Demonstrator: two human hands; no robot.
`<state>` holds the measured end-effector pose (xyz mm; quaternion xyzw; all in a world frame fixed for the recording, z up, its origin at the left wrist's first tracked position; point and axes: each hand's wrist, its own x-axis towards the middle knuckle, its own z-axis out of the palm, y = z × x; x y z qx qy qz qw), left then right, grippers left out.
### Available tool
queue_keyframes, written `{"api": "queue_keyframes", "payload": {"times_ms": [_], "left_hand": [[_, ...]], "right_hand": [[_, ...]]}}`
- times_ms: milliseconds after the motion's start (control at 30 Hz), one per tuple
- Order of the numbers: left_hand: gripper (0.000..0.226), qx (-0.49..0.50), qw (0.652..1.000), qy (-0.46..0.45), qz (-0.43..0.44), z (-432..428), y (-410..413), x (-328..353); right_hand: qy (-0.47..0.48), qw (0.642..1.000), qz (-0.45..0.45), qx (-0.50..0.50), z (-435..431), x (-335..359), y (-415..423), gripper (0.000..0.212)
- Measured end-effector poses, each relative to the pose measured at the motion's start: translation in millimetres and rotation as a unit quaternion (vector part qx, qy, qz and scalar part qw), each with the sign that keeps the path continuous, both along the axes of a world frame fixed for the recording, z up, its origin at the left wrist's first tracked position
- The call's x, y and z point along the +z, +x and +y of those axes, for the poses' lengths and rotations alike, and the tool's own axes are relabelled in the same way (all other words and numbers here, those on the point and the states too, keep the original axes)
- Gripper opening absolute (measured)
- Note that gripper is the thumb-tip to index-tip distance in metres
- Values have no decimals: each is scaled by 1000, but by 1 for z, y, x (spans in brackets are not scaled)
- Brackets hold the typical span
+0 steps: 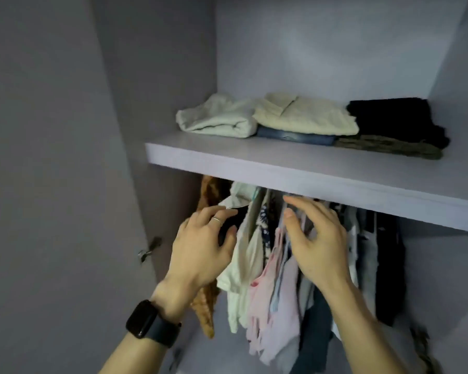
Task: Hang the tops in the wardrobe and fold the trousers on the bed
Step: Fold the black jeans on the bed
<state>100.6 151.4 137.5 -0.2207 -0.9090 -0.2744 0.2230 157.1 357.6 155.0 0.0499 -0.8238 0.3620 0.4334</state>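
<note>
A: What sits on the shelf point(254, 160)?
B: Three piles of folded clothes point(305, 117), side by side, toward the back.
A: And under it?
B: Hanging tops point(257, 265) in a row. The left hand point(200, 247) is at their left end, the right hand point(316, 238) before the middle. A hinge point(149, 249) sits left of them.

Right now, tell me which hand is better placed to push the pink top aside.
Probably the right hand: its spread fingers are at the pink top, while the left hand is further left, by the white top.
</note>
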Motion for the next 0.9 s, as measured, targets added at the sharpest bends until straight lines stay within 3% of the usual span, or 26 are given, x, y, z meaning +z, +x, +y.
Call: {"api": "queue_keyframes", "payload": {"times_ms": [100,200,433,467,700,900], "left_hand": [[40,101,991,16,-86,-71,50,-49],[37,229,962,12,-151,-157,108,-96],[34,479,841,77,-239,-325,261,-165],[34,527,808,91,-247,-353,294,-175],[34,651,699,129,-266,-458,385,-207],[35,704,638,141,-278,-535,429,-220]], "right_hand": [[-8,987,-58,147,-73,-43,7,26],[13,945,-147,291,-166,-89,16,25],[198,779,-278,527,-356,-170,67,27],[225,742,-283,565,-396,-179,80,27],[325,619,-300,649,-549,-194,114,32],[384,571,-256,679,-676,-206,140,30]]}}
